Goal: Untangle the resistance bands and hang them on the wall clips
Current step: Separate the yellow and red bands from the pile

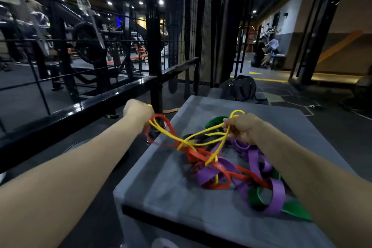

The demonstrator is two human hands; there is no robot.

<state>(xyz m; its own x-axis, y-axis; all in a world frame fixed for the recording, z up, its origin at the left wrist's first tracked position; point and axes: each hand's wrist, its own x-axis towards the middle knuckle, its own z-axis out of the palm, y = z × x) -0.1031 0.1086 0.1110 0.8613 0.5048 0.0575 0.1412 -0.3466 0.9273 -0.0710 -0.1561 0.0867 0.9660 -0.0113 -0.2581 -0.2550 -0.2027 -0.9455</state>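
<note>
Overhanging mat edge [153, 143], red band [167, 123], floor beyond

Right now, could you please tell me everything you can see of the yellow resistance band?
The yellow resistance band is the thinnest one in the pile, a narrow, rubbery-looking loop. It is stretched between both hands: the left hand grips one end, raised past the edge of the grey padded box, and the right hand pinches strands near the other, where a small loop sticks up. Its middle crosses and dips into the red band and purple band, apparently still tangled with them.
</note>
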